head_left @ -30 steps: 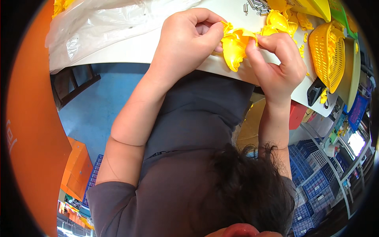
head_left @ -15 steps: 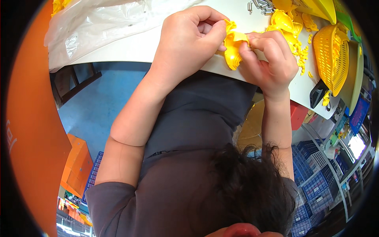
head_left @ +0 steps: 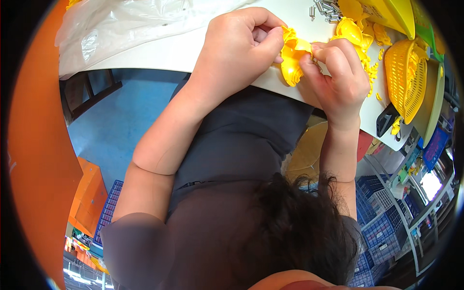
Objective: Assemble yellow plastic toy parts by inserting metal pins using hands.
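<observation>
Between my two hands, just over the near edge of the white table, is a glossy yellow curved plastic part. My left hand pinches its left side between thumb and fingers. The thumb and forefinger of my right hand close on its right side, partly hiding that edge. More yellow curved plastic parts lie in a pile beyond my right hand. Small yellow bits are scattered beside it. Several small metal springs lie at the far side of the table.
A clear plastic bag covers the table's left side. On the right stand a yellow slotted basket holding yellow pieces and a yellow bin. A black object sits at the table's right edge. Blue crates are stacked lower right.
The view has shifted slightly, so hands and table appear a little further right. Both hands keep their pinch on the yellow part, with little visible change in its pose.
</observation>
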The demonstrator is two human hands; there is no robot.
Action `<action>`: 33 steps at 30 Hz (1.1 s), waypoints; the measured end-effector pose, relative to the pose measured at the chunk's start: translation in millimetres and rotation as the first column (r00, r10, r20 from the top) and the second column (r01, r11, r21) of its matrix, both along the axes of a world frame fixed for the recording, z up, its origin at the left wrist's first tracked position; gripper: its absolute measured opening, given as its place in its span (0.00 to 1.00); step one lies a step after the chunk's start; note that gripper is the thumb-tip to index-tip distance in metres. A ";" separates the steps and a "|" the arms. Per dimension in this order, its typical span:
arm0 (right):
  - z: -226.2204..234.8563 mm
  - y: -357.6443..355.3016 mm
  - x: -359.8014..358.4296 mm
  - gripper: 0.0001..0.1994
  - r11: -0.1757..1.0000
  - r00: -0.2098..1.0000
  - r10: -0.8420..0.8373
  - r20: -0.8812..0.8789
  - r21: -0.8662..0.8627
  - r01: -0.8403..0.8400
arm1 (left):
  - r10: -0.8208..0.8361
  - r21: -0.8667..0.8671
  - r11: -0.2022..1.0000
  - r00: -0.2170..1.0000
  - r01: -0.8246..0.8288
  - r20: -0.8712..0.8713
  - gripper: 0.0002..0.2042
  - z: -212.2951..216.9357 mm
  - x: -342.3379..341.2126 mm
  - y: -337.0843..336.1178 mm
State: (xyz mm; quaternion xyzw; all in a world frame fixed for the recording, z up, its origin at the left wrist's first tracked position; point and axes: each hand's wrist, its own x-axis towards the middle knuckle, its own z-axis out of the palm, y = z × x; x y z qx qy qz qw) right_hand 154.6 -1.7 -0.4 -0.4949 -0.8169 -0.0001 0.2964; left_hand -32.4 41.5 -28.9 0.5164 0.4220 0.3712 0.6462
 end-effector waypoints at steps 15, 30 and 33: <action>22.7 0.9 -16.0 0.09 0.980 0.990 -0.035 0.140 -0.191 0.061 | 0.023 0.230 0.973 0.981 0.022 -0.191 0.06 -8.3 -0.4 -1.3; 0.2 -3.5 -6.6 0.15 0.997 0.999 -0.032 0.001 -0.073 0.032 | 0.149 0.269 0.954 0.988 -0.132 -0.044 0.03 -12.3 5.4 -1.8; 1.1 -4.3 -7.1 0.14 0.996 0.999 -0.036 0.002 -0.082 0.036 | 0.033 0.288 0.958 0.985 0.017 -0.169 0.06 -8.4 0.4 -1.7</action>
